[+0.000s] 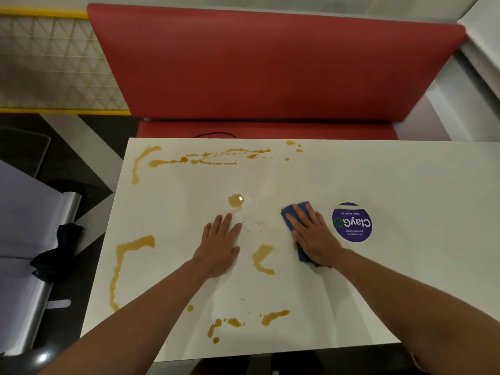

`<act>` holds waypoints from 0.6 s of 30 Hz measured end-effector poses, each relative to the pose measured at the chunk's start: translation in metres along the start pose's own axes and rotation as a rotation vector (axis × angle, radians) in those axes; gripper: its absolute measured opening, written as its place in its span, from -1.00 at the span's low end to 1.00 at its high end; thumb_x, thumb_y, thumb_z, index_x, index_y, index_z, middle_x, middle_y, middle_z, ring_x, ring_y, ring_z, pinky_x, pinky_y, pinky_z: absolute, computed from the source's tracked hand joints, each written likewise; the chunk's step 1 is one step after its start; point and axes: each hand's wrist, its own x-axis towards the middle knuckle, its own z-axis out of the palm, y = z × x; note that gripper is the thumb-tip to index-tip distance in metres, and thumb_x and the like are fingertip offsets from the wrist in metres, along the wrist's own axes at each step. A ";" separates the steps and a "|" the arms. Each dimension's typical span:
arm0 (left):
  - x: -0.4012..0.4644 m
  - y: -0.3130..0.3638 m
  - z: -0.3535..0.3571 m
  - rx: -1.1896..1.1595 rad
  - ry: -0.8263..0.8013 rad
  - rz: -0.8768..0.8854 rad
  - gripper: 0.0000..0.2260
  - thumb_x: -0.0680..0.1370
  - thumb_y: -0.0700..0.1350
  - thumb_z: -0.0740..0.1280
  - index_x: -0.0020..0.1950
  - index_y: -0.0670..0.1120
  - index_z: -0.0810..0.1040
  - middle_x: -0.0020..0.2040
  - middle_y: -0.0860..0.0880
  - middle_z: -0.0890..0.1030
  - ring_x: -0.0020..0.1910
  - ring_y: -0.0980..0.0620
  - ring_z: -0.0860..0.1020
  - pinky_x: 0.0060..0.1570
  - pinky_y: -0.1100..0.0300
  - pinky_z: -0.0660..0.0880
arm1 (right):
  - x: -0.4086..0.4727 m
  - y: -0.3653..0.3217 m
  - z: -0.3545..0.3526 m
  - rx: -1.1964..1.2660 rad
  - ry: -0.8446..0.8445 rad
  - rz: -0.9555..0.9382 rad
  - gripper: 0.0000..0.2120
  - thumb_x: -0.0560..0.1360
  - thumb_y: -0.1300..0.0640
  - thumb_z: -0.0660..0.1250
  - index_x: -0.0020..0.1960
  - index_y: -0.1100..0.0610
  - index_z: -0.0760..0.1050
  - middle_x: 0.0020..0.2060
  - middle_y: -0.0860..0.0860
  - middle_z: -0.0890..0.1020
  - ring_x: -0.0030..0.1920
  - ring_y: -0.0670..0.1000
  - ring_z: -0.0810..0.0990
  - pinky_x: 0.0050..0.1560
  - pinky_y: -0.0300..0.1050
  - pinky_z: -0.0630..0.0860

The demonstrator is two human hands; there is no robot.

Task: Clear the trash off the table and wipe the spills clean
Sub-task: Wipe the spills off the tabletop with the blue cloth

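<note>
The white table (405, 266) carries no trash that I can see, so wiping remains. Brown spills (130, 250) streak its far edge, left side and near edge. The left hand (219, 247) rests flat mid-table; the right hand (313, 236) presses flat-fingered on a blue cloth (290, 212) beside the round sticker (351, 222).

I count one white table (378, 266), one blue cloth (293, 209), one round purple sticker (351, 222) at 3 o'clock, two hands: left hand (220, 244), right hand (313, 236). Brown spills (235, 200): roughly ten patches, mostly 9 to 12 o'clock. One red bench (270, 71) at 12.
</note>
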 end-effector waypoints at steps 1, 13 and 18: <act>0.001 0.001 -0.001 -0.001 -0.014 -0.002 -0.43 0.71 0.07 0.04 0.66 0.00 -0.10 0.65 -0.11 -0.27 0.62 -0.18 -0.27 0.58 -0.14 -0.19 | 0.013 -0.003 -0.005 0.022 0.007 0.071 -0.45 0.71 -0.06 -0.20 0.62 0.09 0.17 0.62 0.14 0.15 0.58 0.36 0.08 0.42 0.35 0.27; -0.004 -0.002 -0.005 0.023 -0.046 0.006 -0.42 0.72 0.06 0.05 0.66 0.01 -0.16 0.64 -0.10 -0.30 0.62 -0.15 -0.29 0.59 -0.09 -0.17 | -0.026 -0.036 0.019 -0.011 -0.045 -0.262 -0.51 0.72 -0.07 -0.13 0.65 -0.10 0.03 0.65 -0.07 -0.10 0.62 0.11 -0.27 0.56 0.08 -0.16; -0.003 -0.002 -0.003 0.014 -0.047 0.011 -0.42 0.72 0.05 0.05 0.66 0.00 -0.15 0.64 -0.10 -0.30 0.61 -0.15 -0.30 0.58 -0.11 -0.19 | -0.011 0.012 -0.012 0.045 -0.112 -0.004 -0.38 0.63 -0.19 -0.31 0.64 -0.07 0.03 0.64 -0.05 -0.10 0.62 0.18 -0.23 0.54 0.24 0.05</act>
